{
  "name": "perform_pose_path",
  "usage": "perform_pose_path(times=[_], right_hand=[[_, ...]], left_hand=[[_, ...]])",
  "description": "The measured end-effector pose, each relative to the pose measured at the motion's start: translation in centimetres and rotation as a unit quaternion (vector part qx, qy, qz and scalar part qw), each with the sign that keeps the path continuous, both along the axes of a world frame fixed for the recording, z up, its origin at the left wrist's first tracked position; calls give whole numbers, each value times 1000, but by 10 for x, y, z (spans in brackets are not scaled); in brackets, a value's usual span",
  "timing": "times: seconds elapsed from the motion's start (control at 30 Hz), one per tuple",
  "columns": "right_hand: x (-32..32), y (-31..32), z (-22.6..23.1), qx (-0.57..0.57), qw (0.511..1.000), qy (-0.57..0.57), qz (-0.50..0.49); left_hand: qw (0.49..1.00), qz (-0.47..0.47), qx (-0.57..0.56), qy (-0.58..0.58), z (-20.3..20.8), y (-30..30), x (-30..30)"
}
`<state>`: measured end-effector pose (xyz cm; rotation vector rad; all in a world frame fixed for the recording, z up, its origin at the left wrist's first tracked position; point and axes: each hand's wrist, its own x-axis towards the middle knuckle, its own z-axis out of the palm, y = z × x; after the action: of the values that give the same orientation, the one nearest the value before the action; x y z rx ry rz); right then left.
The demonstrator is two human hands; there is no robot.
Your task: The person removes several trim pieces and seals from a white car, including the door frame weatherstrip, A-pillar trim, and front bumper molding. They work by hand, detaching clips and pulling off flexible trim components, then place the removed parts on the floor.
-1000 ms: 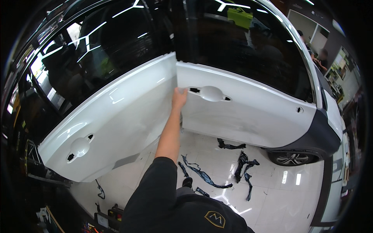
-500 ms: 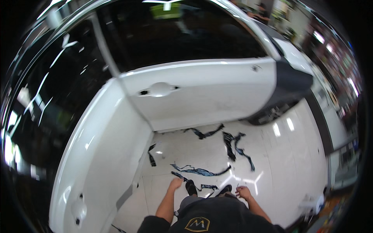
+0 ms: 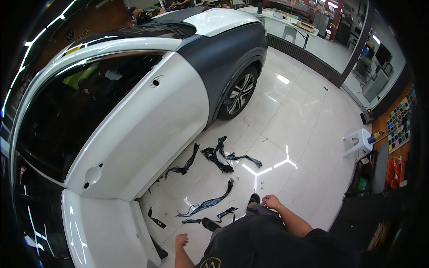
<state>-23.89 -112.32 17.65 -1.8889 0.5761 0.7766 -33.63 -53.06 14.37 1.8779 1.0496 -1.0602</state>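
My left hand (image 3: pixel 181 240) hangs low beside the open white rear door, loosely curled, with no object showing in it. In front of my body, my right hand (image 3: pixel 271 202) has its fingers drawn together; anything between them is too small to make out. Neither hand touches the car. On the floor before my shoes lie crumpled dark strips of film: a long bluish one (image 3: pixel 209 203), a black bunch (image 3: pixel 217 159), and a short piece (image 3: pixel 156 218) near the door's edge. The white front door (image 3: pixel 149 118) shows an opening around its handle recess (image 3: pixel 93 175).
The dark grey fender (image 3: pixel 223 47) and front wheel (image 3: pixel 241 93) stand ahead. A white stool (image 3: pixel 358 142) is at the right, near red bins (image 3: pixel 395 173) and a colour swatch board (image 3: pixel 401 117). Behind glass stands a white table (image 3: pixel 286 20). People are beyond the hood.
My view has swung right and toward the car's front, bringing the fender, wheel and stool into clear sight. My left hand hangs lower; my right hand stays in front of my body.
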Motion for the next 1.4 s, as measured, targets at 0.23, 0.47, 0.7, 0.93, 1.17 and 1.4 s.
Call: perform_pose_path(times=[0.23,0.47,0.7,0.93,1.17,1.4], right_hand=[[23,-180,-2,4,978,50,-201],[94,-279,-1,-14,967,39,-252],[179,-302,-42,62,977,42,-199],[260,-450,-2,17,971,125,-201],[361,-612,34,32,832,-60,-550],[428,-699,-58,-32,958,114,-262]], left_hand=[[978,37,22,-205,50,-111,173],[962,-82,-86,-246,68,-314,310],[977,-204,-58,7,-4,-380,416],[917,-371,-28,-140,-13,-463,632],[914,-285,-56,-285,81,-684,851],[897,-212,-46,-385,138,-829,964]])
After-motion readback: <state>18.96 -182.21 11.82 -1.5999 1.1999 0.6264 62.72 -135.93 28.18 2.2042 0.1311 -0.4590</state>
